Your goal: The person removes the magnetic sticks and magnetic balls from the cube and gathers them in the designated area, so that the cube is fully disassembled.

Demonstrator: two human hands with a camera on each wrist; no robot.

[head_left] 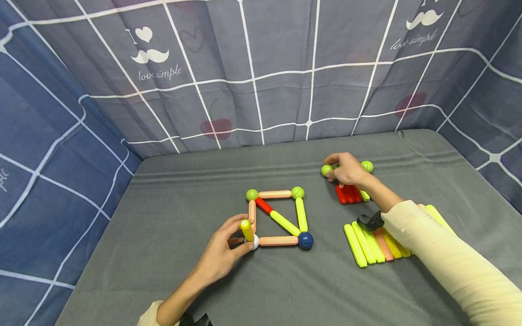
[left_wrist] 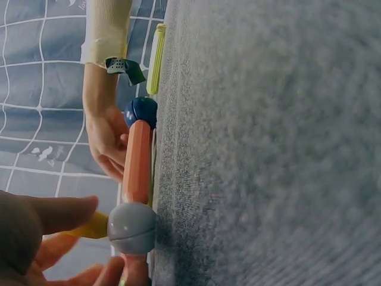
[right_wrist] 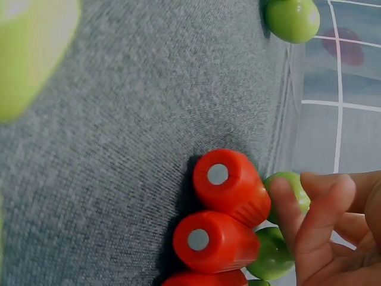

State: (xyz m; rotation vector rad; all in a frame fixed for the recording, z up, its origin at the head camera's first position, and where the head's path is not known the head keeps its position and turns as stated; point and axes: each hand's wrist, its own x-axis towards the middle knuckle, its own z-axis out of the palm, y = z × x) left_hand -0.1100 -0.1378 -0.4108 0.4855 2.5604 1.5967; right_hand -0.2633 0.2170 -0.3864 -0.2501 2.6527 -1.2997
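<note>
My left hand (head_left: pixel 222 246) has its fingers around a short yellow stick (head_left: pixel 246 230). The stick stands up from a white ball (left_wrist: pixel 132 229) at the near left corner of a flat frame; the thumb is beside the ball. Pink sticks (head_left: pixel 278 241), a yellow-green stick (head_left: pixel 301 215) and balls form the frame's four sides. A red piece (head_left: pixel 263 205) and a yellow-green stick run diagonally to a blue ball (head_left: pixel 305 240). On the right, my right hand (head_left: pixel 348 170) reaches over green balls (head_left: pixel 327 170), fingers spread, fingertips right at one ball (right_wrist: pixel 289 196).
Short red sticks (head_left: pixel 348 194) lie in a row just below the right hand. Nearer, a row of yellow-green, pink and yellow sticks (head_left: pixel 355 246) lies partly under the right sleeve (head_left: pixel 440 258). A patterned curtain (head_left: pixel 281 99) hangs behind the grey table (head_left: pixel 171 203).
</note>
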